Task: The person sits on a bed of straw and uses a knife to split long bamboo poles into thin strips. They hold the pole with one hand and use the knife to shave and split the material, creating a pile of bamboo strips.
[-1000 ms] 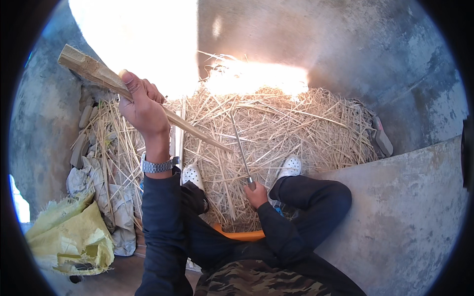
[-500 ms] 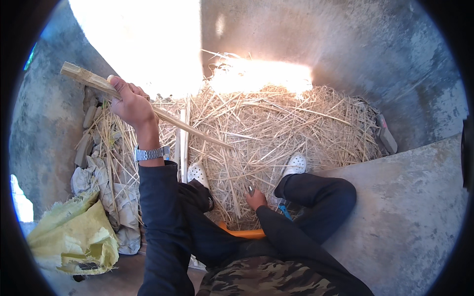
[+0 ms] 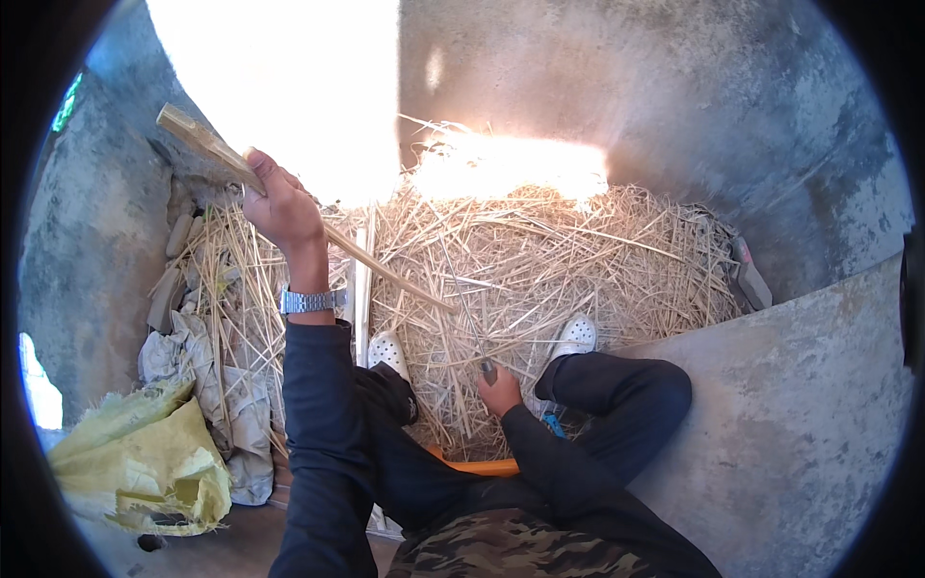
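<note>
My left hand, raised at the left with a metal watch on its wrist, is closed round a long pale split bamboo strip. The strip slants down to the right, its thick end beyond my fist and its thin end above the litter between my feet. Low between my knees, my right hand grips a knife by its dark handle. A thin line running up from the handle looks like the blade seen nearly edge-on. The strip's thin end is close to that line; I cannot tell whether they touch.
Straw-like strips and shavings cover the ground around my white clogs. Upright pale slats stand beside my left foot. A torn yellow sack lies at lower left. Concrete walls enclose the space; an orange edge shows beneath me.
My left hand and the bamboo strip have shifted a little right in view. The strip's thin end sits slightly lower. My right hand stays near the same place, its knife handle showing more.
</note>
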`<state>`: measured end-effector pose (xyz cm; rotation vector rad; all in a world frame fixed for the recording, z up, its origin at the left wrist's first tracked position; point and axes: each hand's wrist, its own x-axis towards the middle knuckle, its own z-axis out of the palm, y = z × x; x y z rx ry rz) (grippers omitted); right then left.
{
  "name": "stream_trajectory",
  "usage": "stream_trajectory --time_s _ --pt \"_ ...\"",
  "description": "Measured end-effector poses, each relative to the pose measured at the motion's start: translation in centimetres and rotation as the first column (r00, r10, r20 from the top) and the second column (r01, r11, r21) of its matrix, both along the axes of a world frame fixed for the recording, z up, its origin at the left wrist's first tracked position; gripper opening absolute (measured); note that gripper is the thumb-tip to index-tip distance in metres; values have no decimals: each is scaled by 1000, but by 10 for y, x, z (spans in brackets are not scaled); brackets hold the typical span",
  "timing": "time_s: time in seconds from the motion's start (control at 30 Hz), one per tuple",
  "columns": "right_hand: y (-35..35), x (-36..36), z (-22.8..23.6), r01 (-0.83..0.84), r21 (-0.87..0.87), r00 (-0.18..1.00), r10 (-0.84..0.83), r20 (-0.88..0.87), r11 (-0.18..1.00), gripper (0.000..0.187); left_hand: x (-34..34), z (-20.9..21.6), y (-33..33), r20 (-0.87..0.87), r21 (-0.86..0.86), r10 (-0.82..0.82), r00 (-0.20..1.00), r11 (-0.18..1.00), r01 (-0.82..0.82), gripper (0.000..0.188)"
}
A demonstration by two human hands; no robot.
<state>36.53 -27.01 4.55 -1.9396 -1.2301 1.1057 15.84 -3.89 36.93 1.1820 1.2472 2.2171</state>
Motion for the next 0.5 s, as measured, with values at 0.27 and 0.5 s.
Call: stream_trajectory --time_s 0.27,0.5 --pt "-26 18 -58 -107 -476 977 182 112 873 36 7 3 -5 53 -22 -22 998 999 23 52" --pt "-15 16 -39 -69 -253 993 90 72 965 28 -2 -1 -3 2 5 -5 1000 1000 5 52"
